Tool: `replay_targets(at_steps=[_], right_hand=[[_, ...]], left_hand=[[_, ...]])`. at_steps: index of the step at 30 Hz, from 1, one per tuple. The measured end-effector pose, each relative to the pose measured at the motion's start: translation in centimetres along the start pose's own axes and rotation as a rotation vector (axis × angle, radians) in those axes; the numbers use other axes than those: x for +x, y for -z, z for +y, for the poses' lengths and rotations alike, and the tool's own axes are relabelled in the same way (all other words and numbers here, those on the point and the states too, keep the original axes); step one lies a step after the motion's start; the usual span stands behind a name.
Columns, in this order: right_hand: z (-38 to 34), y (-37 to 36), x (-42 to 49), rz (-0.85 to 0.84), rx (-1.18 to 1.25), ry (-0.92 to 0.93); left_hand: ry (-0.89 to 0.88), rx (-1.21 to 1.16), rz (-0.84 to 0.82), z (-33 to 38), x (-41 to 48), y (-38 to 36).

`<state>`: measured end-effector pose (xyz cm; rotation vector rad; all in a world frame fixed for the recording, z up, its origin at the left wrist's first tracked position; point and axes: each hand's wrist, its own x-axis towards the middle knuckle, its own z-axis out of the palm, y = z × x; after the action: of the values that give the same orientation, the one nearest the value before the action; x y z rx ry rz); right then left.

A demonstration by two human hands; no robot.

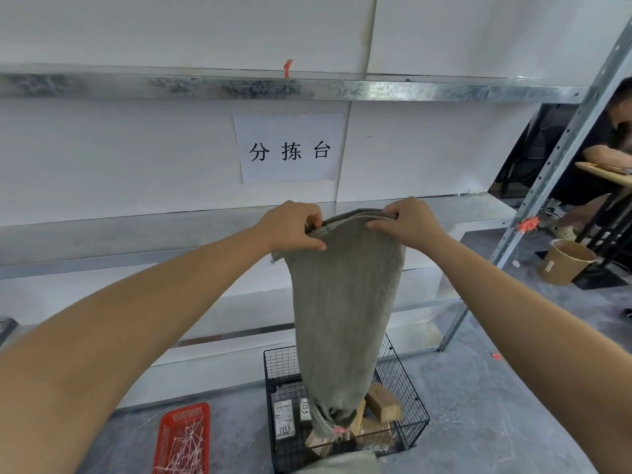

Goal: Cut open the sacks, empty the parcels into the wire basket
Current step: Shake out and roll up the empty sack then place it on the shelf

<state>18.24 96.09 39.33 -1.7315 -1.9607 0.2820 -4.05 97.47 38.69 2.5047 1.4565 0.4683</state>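
red tray (pixel 181 436): on the floor left of the wire basket (pixel 410 395), holds white strips.
left hand (pixel 290 229): above the basket, fingers curled over the sack's top hem, thumb pinching the front.
sack (pixel 345 302): grey-green, hangs limp straight down into the basket; bunched end with a pink tie (pixel 339 431) lies among the contents and blocks the view of the basket's middle.
parcels: dark labelled packs (pixel 284 417) on the basket's left side, cardboard boxes (pixel 383 403) on its right.
right hand (pixel 412 224): above the basket, grips the same hem at its other corner.
shelf rack (pixel 136 234): metal, directly behind the basket.
second sack (pixel 342 461): grey cloth touching the basket's front edge.
paper tub (pixel 566 265): on the floor far right of the basket, beyond the rack post.
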Motion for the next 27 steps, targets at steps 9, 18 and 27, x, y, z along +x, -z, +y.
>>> replay_targets(at_steps=[9,18,27], right_hand=[[0.8,2.9,-1.0,-0.094,-0.069,0.010],[1.3,3.5,-2.0,0.124,-0.183,0.011],[-2.5,1.8,-1.4,0.028,-0.529,0.127]], left_hand=[[-0.021,-0.016,0.010,0.5,0.9,-0.6],[-0.034,-0.154,0.179,1.3,1.7,0.1],[-0.355,0.508,0.222,3.0,1.1,0.8]])
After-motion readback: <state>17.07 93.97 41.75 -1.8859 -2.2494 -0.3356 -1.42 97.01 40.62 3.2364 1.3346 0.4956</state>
